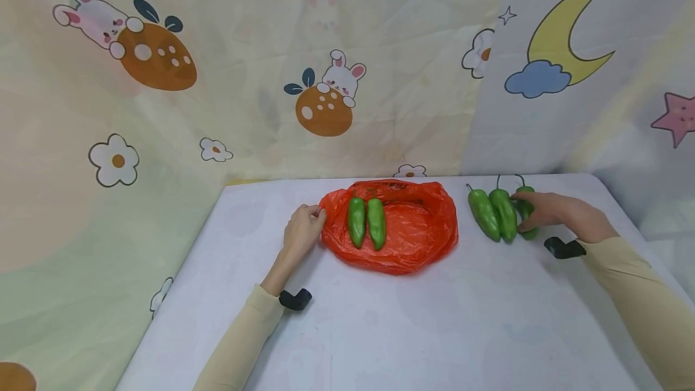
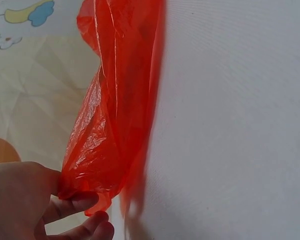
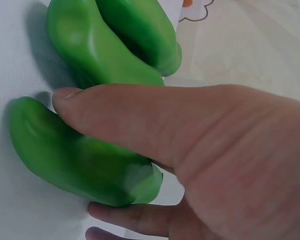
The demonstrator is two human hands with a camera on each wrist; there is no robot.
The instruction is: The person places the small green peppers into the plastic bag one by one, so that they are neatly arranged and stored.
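Crinkly plastic bag [image 1: 414,231] in pinch of left hand [image 1: 302,229], glossy curved pepper [image 3: 82,165] in grip of right hand [image 1: 567,215]

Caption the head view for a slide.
Left hand pinching a red plastic bag bearing two long green peppers; right hand around the rightmost pepper in a row of three.

A white, flat-topped counter [image 1: 434,330] spreads across the near side. Along the far side hangs a pale cream-and-green fabric backdrop [image 1: 244,35] printed with white rabbits [image 1: 98,20] clasping orange-brown spotted fruits [image 1: 154,62]. At far right are a yellow crescent moon [image 1: 547,32], a rounded blue cloud [image 1: 537,79] and a pink star [image 1: 677,118]; a washed-out shape [image 1: 323,14] at far centre is perhaps another rabbit.
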